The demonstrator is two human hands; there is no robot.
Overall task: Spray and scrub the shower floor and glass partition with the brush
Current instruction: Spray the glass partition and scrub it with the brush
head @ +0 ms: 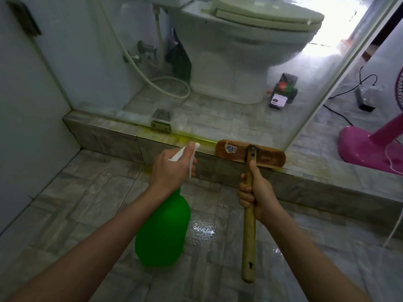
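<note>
My left hand (171, 168) grips the white trigger head of a green spray bottle (162, 232), its nozzle aimed at the tiled kerb (104, 136) under the glass partition (218, 88). Yellow-green liquid streaks the kerb top along the foot of the glass. My right hand (256, 192) holds the wooden handle of a scrubbing brush (250, 152). The brush's wooden head lies across the kerb, against the bottom of the glass. The grey tiled shower floor (87, 203) below is wet and shiny in places.
Behind the glass stand a white toilet (246, 46), a coiled hose (170, 88) and a dark bottle (282, 92). A metal bracket (161, 122) clamps the glass to the kerb. A pink fan base (368, 147) and cables lie at the right. A wall closes the left.
</note>
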